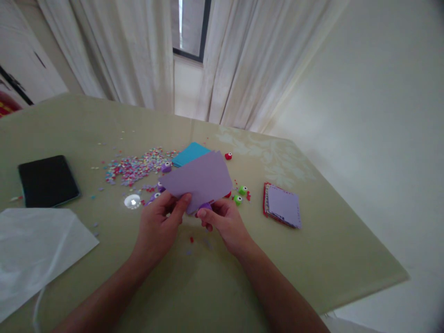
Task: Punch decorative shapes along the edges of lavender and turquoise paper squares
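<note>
Between thumb and fingers, my left hand (pixel 162 217) grips a sheet of purple paper (pixel 201 178) by its lower left edge. Closed around a small purple paper punch (pixel 205 206) is my right hand (pixel 224 222), with the punch at the paper's lower edge. I cannot tell how far the paper goes into it. Behind the sheet lies a stack of blue paper (pixel 190 153), partly covered. More small punches with eyes lie around: a purple one (pixel 166 167), a green one (pixel 243 190) and a red one (pixel 228 156).
A heap of coloured paper bits (pixel 138 166) spreads left of the paper. On the right sits a stack of punched cards (pixel 284 206). A black tablet-like slab (pixel 48 181) and a white sheet (pixel 38 254) lie on the left. The table's right edge (pixel 364 293) borders the wall.
</note>
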`<state>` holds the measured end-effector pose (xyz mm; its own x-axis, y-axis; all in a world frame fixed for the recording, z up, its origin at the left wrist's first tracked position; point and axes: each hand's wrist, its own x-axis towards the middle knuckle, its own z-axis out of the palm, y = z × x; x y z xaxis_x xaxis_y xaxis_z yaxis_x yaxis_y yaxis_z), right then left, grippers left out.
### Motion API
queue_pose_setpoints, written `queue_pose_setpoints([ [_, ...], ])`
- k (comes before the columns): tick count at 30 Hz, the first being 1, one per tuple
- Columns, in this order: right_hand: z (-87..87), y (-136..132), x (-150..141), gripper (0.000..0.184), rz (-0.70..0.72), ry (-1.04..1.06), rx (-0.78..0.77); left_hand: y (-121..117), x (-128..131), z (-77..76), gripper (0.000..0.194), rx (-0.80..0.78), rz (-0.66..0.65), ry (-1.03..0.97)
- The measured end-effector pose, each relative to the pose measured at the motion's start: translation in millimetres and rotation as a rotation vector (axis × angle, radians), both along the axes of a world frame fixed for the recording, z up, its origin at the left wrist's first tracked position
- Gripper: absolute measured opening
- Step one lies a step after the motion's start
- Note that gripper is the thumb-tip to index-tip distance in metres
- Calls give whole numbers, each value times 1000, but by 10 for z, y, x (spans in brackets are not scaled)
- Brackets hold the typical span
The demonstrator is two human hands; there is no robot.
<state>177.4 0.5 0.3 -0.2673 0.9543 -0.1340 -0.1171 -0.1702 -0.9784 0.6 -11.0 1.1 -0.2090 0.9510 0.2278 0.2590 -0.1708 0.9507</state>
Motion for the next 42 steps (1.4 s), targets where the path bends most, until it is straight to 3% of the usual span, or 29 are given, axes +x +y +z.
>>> queue_pose_setpoints([
  [28,-11,-11,-10,48,-69,111,-35,-12,-4,5,33,-1,20,-13],
  [42,-9,3,-34,37,-39,180,-26,-16,-6,24,27,6,40,-58],
])
